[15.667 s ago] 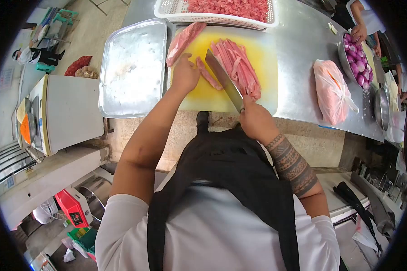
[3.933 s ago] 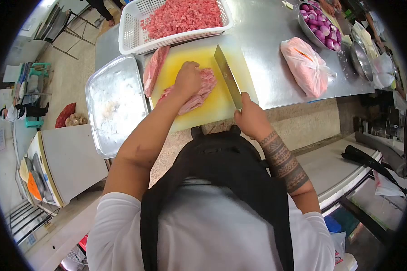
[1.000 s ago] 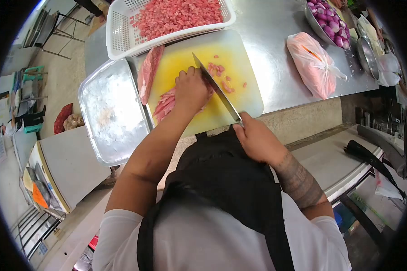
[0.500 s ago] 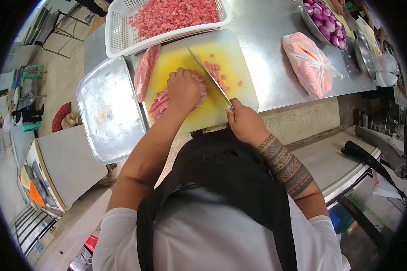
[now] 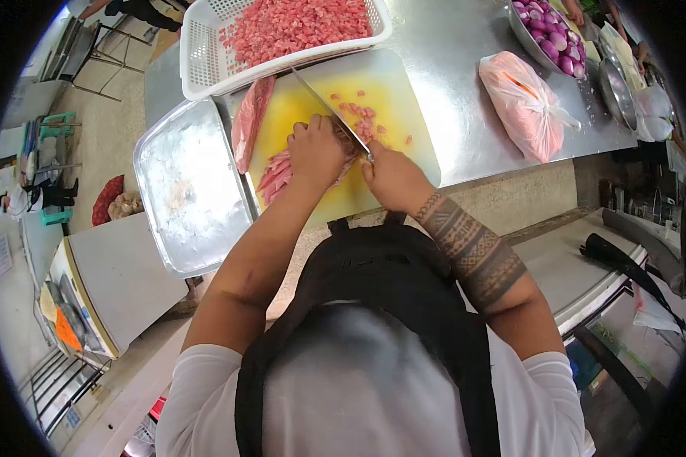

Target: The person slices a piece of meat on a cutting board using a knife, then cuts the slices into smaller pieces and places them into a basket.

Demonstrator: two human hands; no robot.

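My left hand (image 5: 316,151) presses down on strips of raw meat (image 5: 274,177) lying on a yellow-stained cutting board (image 5: 396,91). Its fingers are curled over the strips and hide part of them. In my right hand (image 5: 395,179) is the handle of a long kitchen knife (image 5: 329,109). The blade lies close along the fingers of the left hand, at the end of the strips. Small diced meat pieces (image 5: 363,119) are scattered just past the blade. A larger slab of meat (image 5: 251,122) rests along the board's left edge.
Beyond the board stands a white perforated basket (image 5: 198,57) with diced meat. A metal tray (image 5: 194,228) sits at the left. To the right are a tied plastic bag (image 5: 522,107) and a bowl (image 5: 527,42) of peeled red onions. Other people's hands show at the far right.
My right hand has moved left with the knife, bringing the blade against the meat strips beside my left hand. The left hand stays on the strips.
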